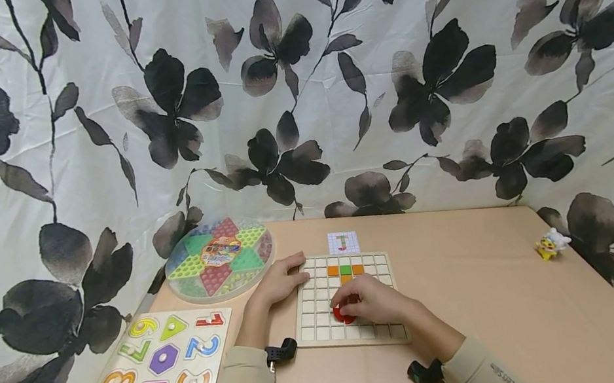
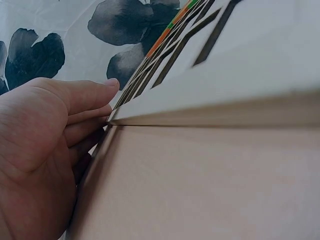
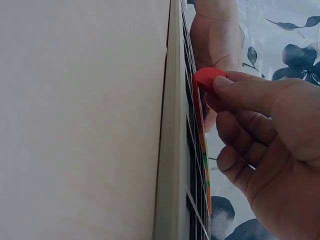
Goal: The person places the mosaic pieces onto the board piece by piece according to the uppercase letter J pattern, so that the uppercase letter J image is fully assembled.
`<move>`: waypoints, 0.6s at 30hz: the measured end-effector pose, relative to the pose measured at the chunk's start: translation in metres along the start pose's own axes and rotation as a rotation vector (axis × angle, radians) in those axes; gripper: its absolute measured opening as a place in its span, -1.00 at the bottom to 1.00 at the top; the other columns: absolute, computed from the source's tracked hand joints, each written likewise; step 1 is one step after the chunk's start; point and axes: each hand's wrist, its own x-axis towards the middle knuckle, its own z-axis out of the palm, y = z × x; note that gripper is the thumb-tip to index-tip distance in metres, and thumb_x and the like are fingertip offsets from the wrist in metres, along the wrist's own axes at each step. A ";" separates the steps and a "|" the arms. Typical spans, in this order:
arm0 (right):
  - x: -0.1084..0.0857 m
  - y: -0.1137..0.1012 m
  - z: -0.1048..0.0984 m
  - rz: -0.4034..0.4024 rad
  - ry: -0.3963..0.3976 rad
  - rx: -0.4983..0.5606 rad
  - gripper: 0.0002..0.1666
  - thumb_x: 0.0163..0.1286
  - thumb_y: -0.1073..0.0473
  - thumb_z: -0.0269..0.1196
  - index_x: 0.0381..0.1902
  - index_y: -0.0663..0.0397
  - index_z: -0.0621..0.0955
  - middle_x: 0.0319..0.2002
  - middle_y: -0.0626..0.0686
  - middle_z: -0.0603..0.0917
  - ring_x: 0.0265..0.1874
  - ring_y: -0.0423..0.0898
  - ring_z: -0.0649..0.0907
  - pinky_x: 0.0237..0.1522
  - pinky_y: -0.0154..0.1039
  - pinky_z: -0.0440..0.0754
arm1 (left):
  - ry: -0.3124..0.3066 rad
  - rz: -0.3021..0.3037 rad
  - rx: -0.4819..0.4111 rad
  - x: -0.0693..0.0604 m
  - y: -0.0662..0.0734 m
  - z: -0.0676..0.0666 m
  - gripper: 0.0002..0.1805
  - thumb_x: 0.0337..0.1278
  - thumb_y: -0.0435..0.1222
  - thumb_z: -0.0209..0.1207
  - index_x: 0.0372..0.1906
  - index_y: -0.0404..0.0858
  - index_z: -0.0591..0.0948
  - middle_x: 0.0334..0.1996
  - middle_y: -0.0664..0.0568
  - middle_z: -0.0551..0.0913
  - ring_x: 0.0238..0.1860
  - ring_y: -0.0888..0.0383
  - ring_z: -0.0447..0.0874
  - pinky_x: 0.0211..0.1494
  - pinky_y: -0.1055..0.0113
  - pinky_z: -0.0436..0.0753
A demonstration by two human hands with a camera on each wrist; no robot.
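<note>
A white grid board point(image 1: 313, 315) with a pale wooden rim lies on the table. Orange and green squares point(image 1: 345, 270) fill several cells near its far side. My right hand point(image 1: 373, 300) is over the board's middle and pinches a red rounded piece point(image 3: 209, 79) between thumb and finger. That red piece touches or nearly touches the board; flat red also shows along the grid beside it. At the board's left edge rests my left hand point(image 1: 280, 281), fingers fairly straight and thumb alongside point(image 2: 92, 95). Part of the grid is hidden under my right hand.
Beyond the board lies a small pattern card point(image 1: 343, 243). A round Chinese checkers set point(image 1: 221, 257) stands at the back left. Nearer on the left is a number-and-shape puzzle board point(image 1: 153, 380). A small yellow and white toy figure point(image 1: 552, 244) sits near the right edge.
</note>
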 end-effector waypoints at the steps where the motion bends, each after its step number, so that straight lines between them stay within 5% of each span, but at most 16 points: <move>1: 0.000 0.000 0.000 -0.001 -0.001 -0.004 -0.80 0.43 0.28 0.36 -0.06 -0.02 0.82 -0.16 -0.13 0.82 -0.24 -0.26 0.65 -0.20 -0.41 0.71 | 0.001 0.002 -0.005 0.000 0.000 0.000 -0.42 0.40 -0.26 0.28 0.44 -0.35 0.51 0.56 -0.15 0.35 0.63 -0.13 0.18 0.72 -0.04 0.13; 18: 0.002 -0.004 0.001 -0.005 -0.056 -0.055 -0.80 0.47 0.25 0.33 -0.03 -0.06 0.81 -0.16 -0.17 0.80 -0.23 -0.28 0.60 -0.14 -0.43 0.63 | -0.001 0.002 -0.028 0.001 -0.001 0.000 -0.41 0.39 -0.27 0.28 0.44 -0.36 0.50 0.56 -0.15 0.35 0.63 -0.13 0.17 0.73 -0.03 0.11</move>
